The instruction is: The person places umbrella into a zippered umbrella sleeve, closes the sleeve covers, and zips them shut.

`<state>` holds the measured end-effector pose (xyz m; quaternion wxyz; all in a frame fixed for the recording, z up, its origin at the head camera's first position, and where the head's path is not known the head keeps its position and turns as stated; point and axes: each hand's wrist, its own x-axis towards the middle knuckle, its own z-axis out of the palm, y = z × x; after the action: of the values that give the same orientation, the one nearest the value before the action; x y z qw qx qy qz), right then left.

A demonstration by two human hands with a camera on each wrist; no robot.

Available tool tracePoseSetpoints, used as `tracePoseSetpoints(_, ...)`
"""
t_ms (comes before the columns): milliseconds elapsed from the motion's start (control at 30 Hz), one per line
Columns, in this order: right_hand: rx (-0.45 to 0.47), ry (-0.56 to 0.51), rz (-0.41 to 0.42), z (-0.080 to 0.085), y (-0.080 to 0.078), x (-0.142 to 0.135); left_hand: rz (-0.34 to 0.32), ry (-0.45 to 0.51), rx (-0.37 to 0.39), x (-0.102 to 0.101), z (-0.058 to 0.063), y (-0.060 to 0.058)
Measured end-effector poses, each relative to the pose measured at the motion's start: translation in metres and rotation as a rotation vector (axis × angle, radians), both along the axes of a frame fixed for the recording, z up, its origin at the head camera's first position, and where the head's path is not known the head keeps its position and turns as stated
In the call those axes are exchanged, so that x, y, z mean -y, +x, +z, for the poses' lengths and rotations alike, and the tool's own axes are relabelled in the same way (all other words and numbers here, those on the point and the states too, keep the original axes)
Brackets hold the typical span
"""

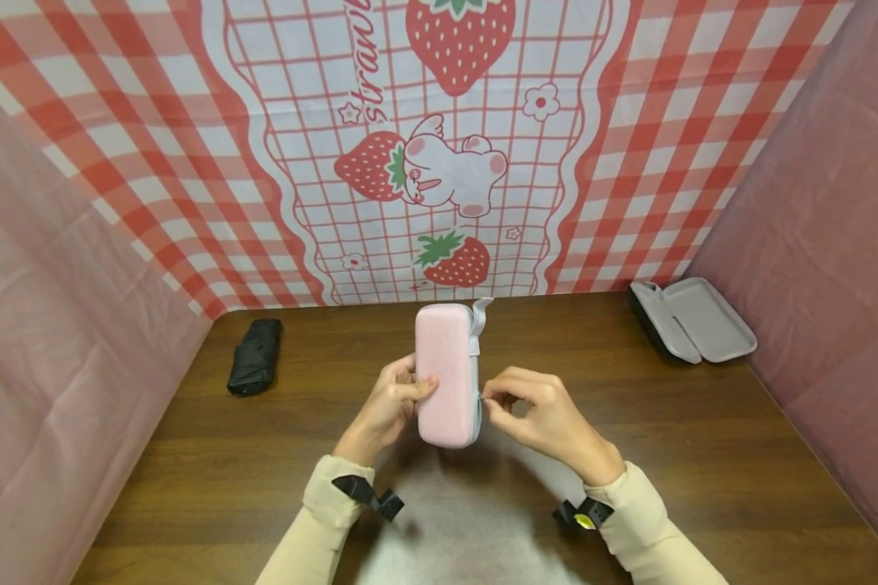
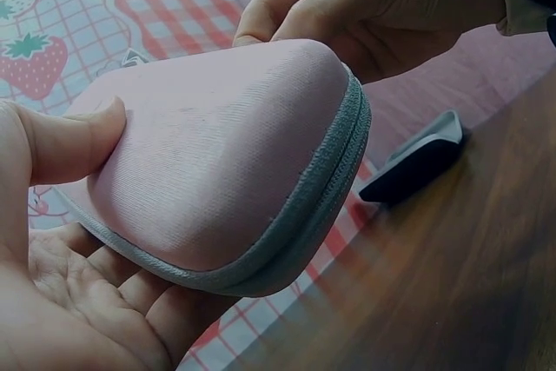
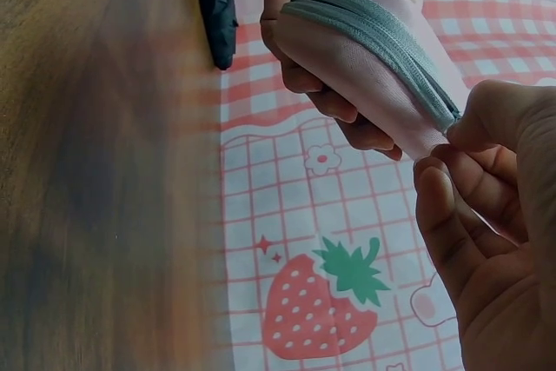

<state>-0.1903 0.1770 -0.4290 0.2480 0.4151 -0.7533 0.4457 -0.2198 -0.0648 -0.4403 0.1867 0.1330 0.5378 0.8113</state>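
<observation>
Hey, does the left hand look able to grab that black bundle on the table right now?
Probably not yet: the left hand is holding the pink case. If it let go, nothing visible lies between it and the black bundle.

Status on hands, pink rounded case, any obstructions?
Left hand gripping pink, rounded, textured case. Right hand pinching at its grey zipper. Case above brown wooden table. Nothing visibly blocking; black elongated bundle, open grey-lined case lie apart.
</observation>
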Motion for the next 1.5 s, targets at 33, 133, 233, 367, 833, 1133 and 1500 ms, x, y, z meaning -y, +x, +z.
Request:
tracePoseSetpoints(33,-0.001,0.0,0.001,0.0,0.0,0.0001,0.0,0.0,0.0,0.0001,-0.0001,-0.0001)
tracePoseSetpoints(133,-0.003,0.001,0.0,0.0001,-0.0001,0.0005,0.002,0.0,0.001,0.0002,-0.0004,-0.0003)
tracePoseSetpoints(233,0.001,0.001,0.001,0.0001,0.0,0.0008,0.006,0.002,-0.002,0.0007,-0.0005,-0.0004)
tracePoseSetpoints(367,0.004,0.004,0.008,-0.0002,0.0,0.0013,0.011,0.005,-0.002,0.0011,0.0002,-0.0004)
tracePoseSetpoints(833,-0.01,0.012,0.021,0.0006,0.0008,0.002,0.021,0.022,0.012,0.0015,0.0008,-0.0012)
tracePoseSetpoints(1133,-0.003,0.019,0.033,0.0005,0.0015,0.0025,0.029,0.03,0.001,0.0019,0.0027,-0.0011)
tracePoseSetpoints(1500,-0.002,0.024,0.045,-0.0006,0.0024,0.0034,0.039,0.026,0.011,0.0031,0.0016,-0.0019)
